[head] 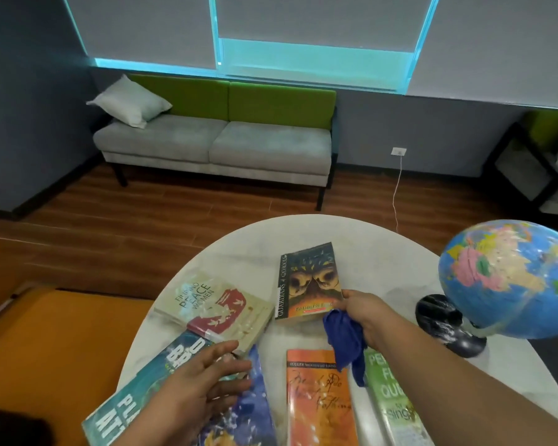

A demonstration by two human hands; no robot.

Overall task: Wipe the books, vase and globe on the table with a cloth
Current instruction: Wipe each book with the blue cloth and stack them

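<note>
Several books lie on the round white table (pixel 239 246). My right hand (pixel 363 312) grips the near corner of a dark book with skulls on its cover (pixel 308 278) and also holds a blue cloth (pixel 347 342), which hangs down over an orange book (pixel 319 403) and a green book (pixel 387 394). My left hand (pixel 197 381) rests with straight fingers on a teal book (pixel 132 394), next to a blue starry book (pixel 248 410). A beige and red book (pixel 213 304) lies beyond it. A blue globe (pixel 509 275) on a black base (pixel 445 323) stands at the right. No vase is in view.
A grey and green sofa (pixel 216 140) with a pillow (pixel 129 103) stands against the far wall. An orange seat (pixel 58 336) is left of the table. Wooden floor surrounds the table. A white cable (pixel 397 194) runs down from a wall socket.
</note>
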